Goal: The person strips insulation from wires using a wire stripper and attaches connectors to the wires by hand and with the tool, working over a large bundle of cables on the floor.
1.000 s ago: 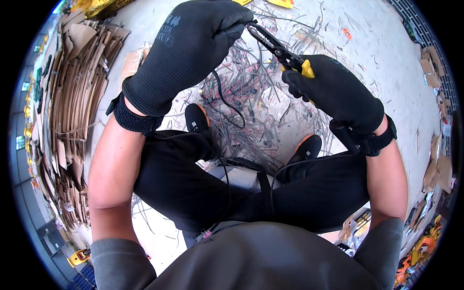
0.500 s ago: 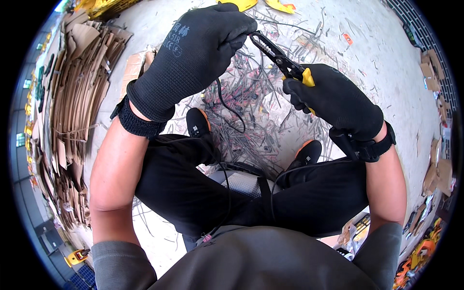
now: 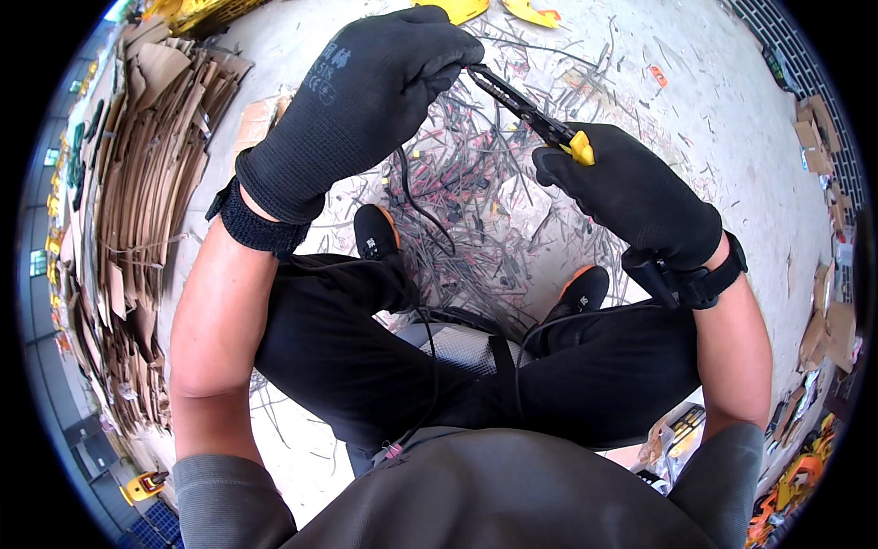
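Note:
My left hand (image 3: 361, 110), in a black knit glove, is closed in a pinch on a black cable (image 3: 422, 210), which hangs down beneath it. My right hand (image 3: 636, 192), also gloved, grips a black wire-stripper tool (image 3: 517, 107) with yellow handles. The tool points up and left, its jaw tips at the pinched fingertips of my left hand, beside a small red bit; whether the jaws touch the cable is too small to tell.
I sit with black-clad legs bent over a pale floor (image 3: 713, 110) strewn with cable scraps (image 3: 466, 247). Stacked flattened cardboard (image 3: 155, 210) stands at left, cardboard boxes (image 3: 814, 137) lie at the right edge, and yellow plastic parts (image 3: 526, 13) lie beyond my hands.
Both hands and the tool sit slightly lower than a second ago. The tool has turned a little, so its toothed jaw shows less face-on.

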A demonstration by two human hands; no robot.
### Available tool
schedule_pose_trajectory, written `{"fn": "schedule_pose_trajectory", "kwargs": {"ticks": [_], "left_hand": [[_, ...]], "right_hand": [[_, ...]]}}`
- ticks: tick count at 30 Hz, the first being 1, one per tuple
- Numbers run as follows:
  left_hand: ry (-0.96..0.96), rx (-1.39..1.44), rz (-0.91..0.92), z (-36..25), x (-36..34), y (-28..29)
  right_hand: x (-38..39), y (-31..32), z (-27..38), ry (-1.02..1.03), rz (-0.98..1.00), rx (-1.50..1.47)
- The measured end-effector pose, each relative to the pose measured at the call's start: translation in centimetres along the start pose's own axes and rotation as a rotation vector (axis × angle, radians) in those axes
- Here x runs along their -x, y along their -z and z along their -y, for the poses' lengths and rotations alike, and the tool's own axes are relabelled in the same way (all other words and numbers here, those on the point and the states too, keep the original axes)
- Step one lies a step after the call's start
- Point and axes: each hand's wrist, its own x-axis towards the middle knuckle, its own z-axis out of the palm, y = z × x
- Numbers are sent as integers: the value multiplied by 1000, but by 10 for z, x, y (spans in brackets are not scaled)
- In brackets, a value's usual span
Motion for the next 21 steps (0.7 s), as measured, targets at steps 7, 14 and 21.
{"fn": "schedule_pose_trajectory", "kwargs": {"ticks": [7, 14, 21], "left_hand": [[50, 67, 69, 13, 11, 1], [289, 604, 108, 9, 18, 14], [430, 897, 5, -3, 15, 18]], "right_hand": [[-1, -15, -24, 335, -409, 262], [0, 6, -6, -167, 264, -558], [14, 1, 16, -326, 483, -1199]]}}
